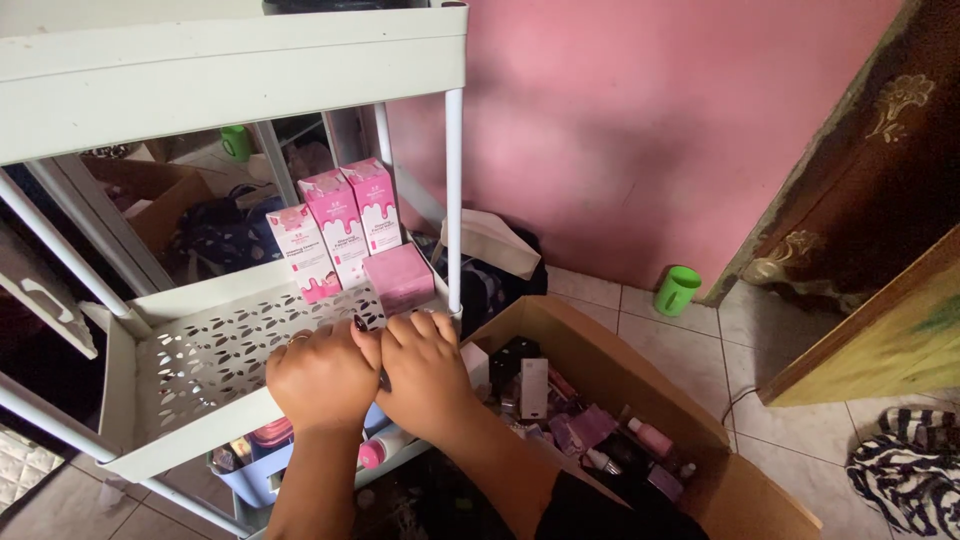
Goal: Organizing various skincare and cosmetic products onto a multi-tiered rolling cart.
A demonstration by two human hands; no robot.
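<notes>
Both hands are seen pressed together at the front edge of the white perforated shelf [200, 350] of a plastic trolley. The left hand [320, 378] is laid knuckles-up on the shelf's front rim, its fingers curled inward; the right hand [428, 368] is set just beside it, touching it, with its fingers likewise bent down over the rim. Something small appears to be gripped between the two hands, but what it is cannot be told, since it is hidden by the fingers. At the back right corner of the same shelf, three tall pink-and-white boxes [338, 225] are stood upright in a row, touching one another, and a low pink box [400, 275] is placed in front of them by the white corner post [454, 200]. Below the shelf's front edge, a blue tub [255, 478] and a pink-capped bottle [378, 450] are partly seen on the lower tier. To the right of the trolley, an open cardboard box [640, 385] filled with small cosmetic items is rested on the tiled floor [760, 340]. A green cup [677, 290] is stood on the floor against the pink wall [650, 120], well apart from the hands. A striped cloth [910, 470] is lain at the floor's right edge.
</notes>
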